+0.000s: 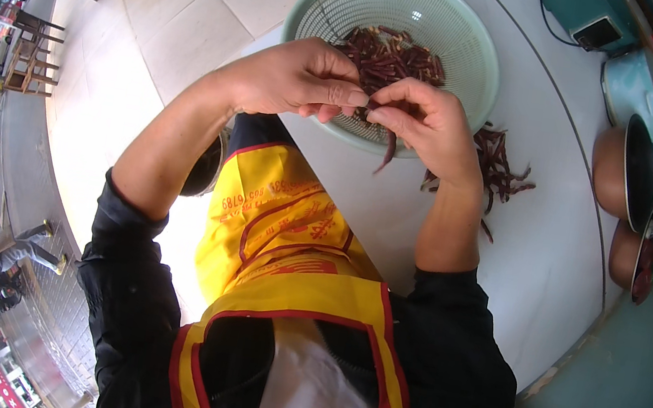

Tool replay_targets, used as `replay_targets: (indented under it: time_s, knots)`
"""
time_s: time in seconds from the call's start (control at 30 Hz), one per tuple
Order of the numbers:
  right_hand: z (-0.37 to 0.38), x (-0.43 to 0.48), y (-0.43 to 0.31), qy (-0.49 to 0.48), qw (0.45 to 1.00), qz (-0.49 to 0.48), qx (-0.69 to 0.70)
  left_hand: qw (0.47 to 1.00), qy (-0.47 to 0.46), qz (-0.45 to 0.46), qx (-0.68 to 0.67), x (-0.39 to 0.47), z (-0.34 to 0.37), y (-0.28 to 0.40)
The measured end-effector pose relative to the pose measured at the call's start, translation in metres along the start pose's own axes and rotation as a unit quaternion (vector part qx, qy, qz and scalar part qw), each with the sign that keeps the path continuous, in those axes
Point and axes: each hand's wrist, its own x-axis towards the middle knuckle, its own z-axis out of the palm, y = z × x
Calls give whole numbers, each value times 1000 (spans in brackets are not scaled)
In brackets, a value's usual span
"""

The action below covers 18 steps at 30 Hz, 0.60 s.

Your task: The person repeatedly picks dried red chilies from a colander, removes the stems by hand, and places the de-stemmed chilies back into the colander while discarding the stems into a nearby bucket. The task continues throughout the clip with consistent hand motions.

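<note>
My left hand [322, 83] and my right hand [424, 120] meet over the near rim of a pale green plastic colander [311, 8]. Between their fingertips they pinch a dark red bean-like pod [389, 149], one end of which hangs down past the rim. Most of what I grip is hidden by the fingers. Inside the colander lies a heap of short dark red pod pieces [386, 58], some showing paler bits. Longer whole pods [500, 163] lie loose on the white tabletop [523, 246], just right of the colander and partly behind my right wrist.
Along the table's right side stand brown bowls [607, 170], a light blue pot [634, 92] and a teal appliance [588, 18] with a black cord. A dark round container [205, 167] is below my left forearm. Wooden stools [32, 55] and a walking person [8, 255] appear at left.
</note>
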Motion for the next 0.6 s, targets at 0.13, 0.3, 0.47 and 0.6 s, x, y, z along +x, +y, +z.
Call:
replay_targets:
  time_s: [0.13,0.3,0.47,0.6]
  knots:
    - [-6,3,3,62,996,-42,42,979,69,67,-179,17,12,-9]
    - [-4,9,14,140,974,-72,164,944,163,143,-249,38,32,-27]
    - [-26,13,20,258,911,-159,279,958,184,108,-189,21,27,-47]
    - [-29,11,20,286,900,-217,249,924,187,43,-332,6,20,-53]
